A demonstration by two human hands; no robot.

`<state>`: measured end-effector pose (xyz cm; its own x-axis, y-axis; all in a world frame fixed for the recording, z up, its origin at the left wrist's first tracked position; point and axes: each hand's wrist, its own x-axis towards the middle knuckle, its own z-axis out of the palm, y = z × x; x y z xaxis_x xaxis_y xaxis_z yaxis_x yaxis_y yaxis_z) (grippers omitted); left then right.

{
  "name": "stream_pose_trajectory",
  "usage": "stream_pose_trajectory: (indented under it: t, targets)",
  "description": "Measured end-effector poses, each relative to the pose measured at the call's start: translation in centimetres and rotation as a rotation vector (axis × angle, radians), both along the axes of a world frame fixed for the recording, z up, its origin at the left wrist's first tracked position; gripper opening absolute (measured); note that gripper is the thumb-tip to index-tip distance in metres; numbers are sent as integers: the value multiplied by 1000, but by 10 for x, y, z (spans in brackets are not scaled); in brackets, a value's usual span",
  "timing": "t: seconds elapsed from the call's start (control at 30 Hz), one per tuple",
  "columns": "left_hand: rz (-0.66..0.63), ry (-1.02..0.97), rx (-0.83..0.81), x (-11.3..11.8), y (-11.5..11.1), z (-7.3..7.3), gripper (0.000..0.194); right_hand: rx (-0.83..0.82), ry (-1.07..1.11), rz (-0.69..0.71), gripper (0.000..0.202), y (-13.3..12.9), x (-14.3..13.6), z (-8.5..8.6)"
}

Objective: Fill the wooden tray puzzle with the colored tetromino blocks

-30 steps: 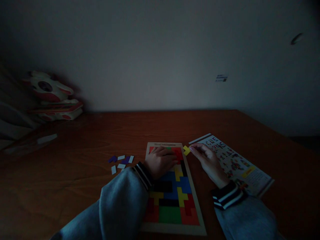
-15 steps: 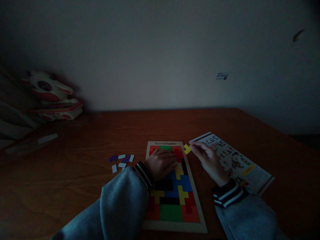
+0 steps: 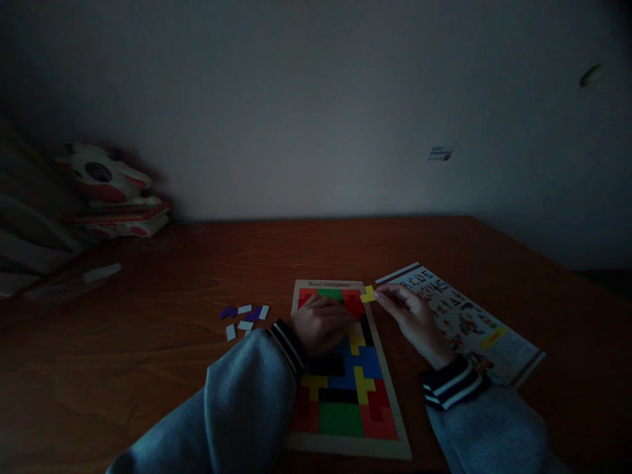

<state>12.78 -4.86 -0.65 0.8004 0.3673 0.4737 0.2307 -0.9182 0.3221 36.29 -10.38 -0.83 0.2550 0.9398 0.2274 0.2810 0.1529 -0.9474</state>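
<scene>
A wooden puzzle board [image 3: 402,434] lies in front of me, filled in large part with red, green, blue, yellow and black block pieces. Over its upper half rests my left hand [image 3: 322,326], palm down and open, fingers lightly bent; the fingertips and the spot beneath them are partly hidden. Just past the board's upper right edge, my right hand [image 3: 412,319] pinches a yellow puzzle piece [image 3: 368,294] between thumb and fingers. That piece is held out toward the board's frame and overlaps it in view.
Several loose purple and white pieces [image 3: 245,325] lie left of the board. A printed pattern sheet [image 3: 474,316] is on the table [image 3: 172,316] at right, partly under my right forearm. At far left sits a cow-like toy [image 3: 116,184]. A wall stands behind the table.
The yellow piece has turned a little in my right fingers and sits slightly closer over the board's edge. My left fingers are more bent than before. The view has shifted slightly.
</scene>
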Motion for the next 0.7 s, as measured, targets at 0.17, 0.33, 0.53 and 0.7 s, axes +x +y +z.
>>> stream_pose_trajectory:
  t: [0.17,0.33,0.53,0.7]
  targets:
    - [-58,27,-51,-2,0,-2,36,1,-13,-24,40,0,-1,2]
    - [-90,35,-75,-1,-2,-1,41,-2,-13,-24,40,0,-1,1]
    - [-100,22,-136,3,-7,4,34,-8,-42,-23,39,0,-1,1]
    - [-80,5,-238,3,-7,9,29,6,-42,-27,40,0,-1,1]
